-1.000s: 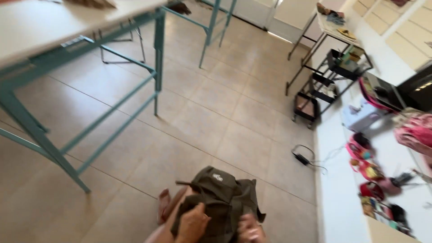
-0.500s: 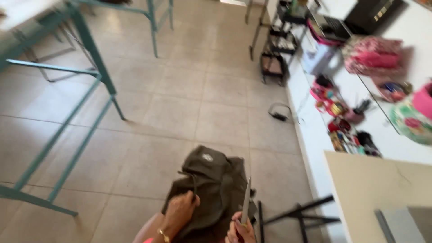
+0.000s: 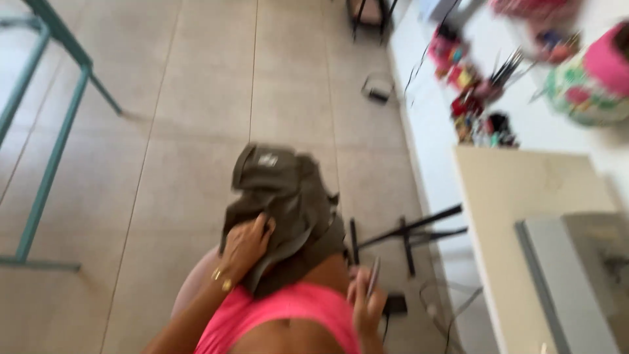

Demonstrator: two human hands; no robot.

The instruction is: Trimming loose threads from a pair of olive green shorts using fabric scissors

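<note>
My left hand [image 3: 246, 244] grips the olive cloth garment [image 3: 283, 203] bunched on my lap, soft and light I judge, best held at its edge, while my right hand [image 3: 367, 303] pinches a slim metal tool [image 3: 373, 278].

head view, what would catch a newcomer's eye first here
The crumpled olive garment at the centre bottom stands out first, gripped by the left hand over a bright pink top. Beside it the right hand holds a thin silvery tool, too blurred to name. At the upper right a heap of colourful clutter lies on a white counter, and a teal table frame runs down the left edge.
</note>
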